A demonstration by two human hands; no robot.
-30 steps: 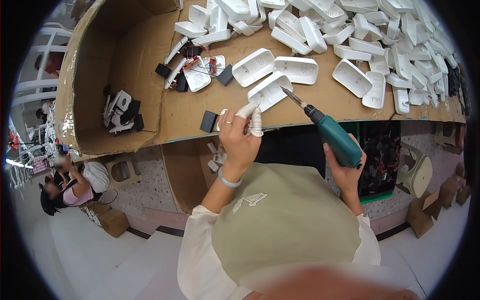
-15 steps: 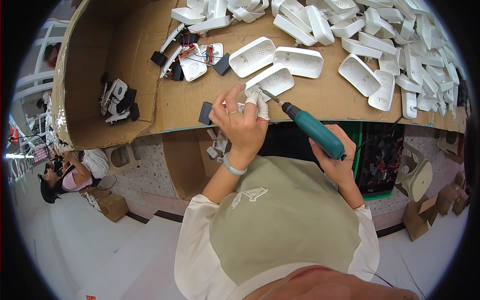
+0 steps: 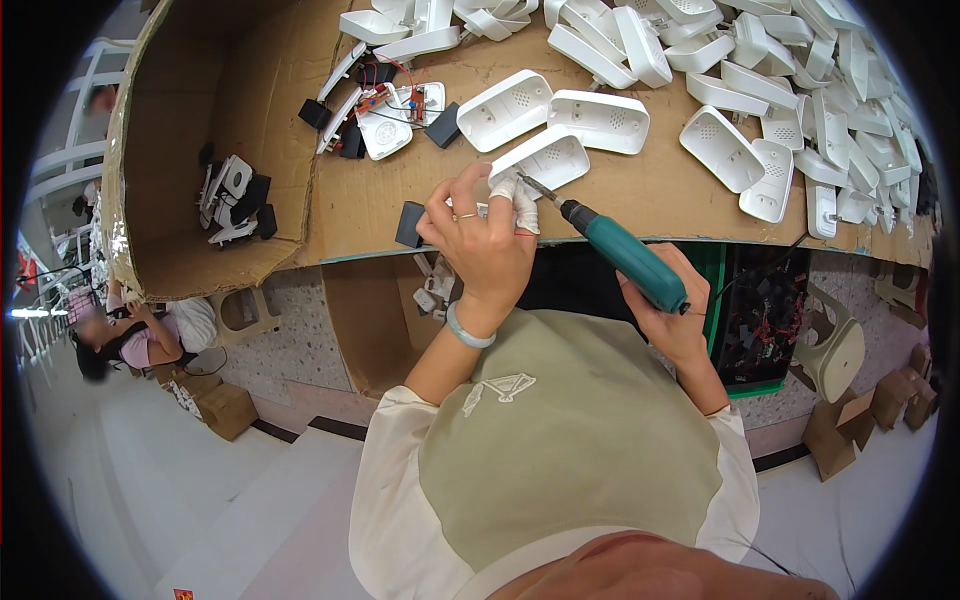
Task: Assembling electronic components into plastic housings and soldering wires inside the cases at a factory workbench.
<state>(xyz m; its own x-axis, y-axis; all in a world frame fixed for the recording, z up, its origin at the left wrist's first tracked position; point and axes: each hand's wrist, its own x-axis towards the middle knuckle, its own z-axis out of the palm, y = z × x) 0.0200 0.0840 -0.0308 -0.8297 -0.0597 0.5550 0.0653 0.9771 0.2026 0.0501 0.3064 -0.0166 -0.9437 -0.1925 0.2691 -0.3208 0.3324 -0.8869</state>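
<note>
My right hand [image 3: 668, 305] is wrapped round a green electric screwdriver [image 3: 635, 262], its bit slanting up and left. The bit's tip meets the fingertips of my left hand [image 3: 482, 235], beside the near end of a white plastic housing [image 3: 552, 158] that lies open side up. Two fingers of the left hand wear white wraps and are pinched together at the tip; what they hold is too small or hidden to make out. Partly covered by that hand is a white piece, and a black block [image 3: 409, 224] lies just left of it.
More white housings [image 3: 505, 110] lie beyond, with a large heap [image 3: 800, 110] at the right. Back plates with circuit boards [image 3: 390, 115] and wires sit left. A cardboard box [image 3: 215, 80] stands at the left edge; a green-rimmed crate [image 3: 765, 320] is below right. Another person [image 3: 150, 340] sits far left.
Both hands and the screwdriver stay almost in place; the screwdriver has shifted very slightly. The view has moved a little, and the person at far left has changed posture.
</note>
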